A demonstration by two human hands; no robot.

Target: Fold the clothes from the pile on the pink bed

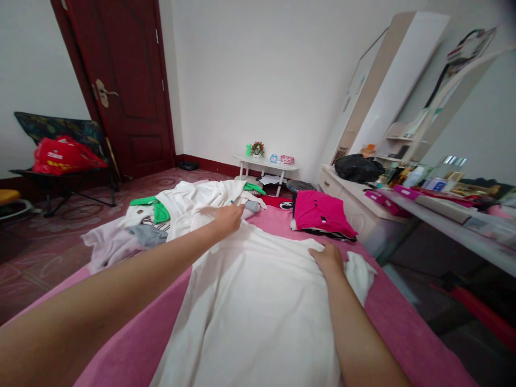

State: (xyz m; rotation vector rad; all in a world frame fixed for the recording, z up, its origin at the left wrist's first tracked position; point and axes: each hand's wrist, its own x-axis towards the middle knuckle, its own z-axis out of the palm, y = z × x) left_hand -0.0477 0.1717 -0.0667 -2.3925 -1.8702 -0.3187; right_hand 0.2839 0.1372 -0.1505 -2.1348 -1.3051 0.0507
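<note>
Fingers of the left hand are closing together on the far left corner of the white garment, while those of the right hand are resting at its far right edge, where I cannot tell whether they are pinching or only touching the cloth. From my end I am seeing the garment lying spread over the pink cover, with a heap of clothes sitting beside the left hand.
</note>
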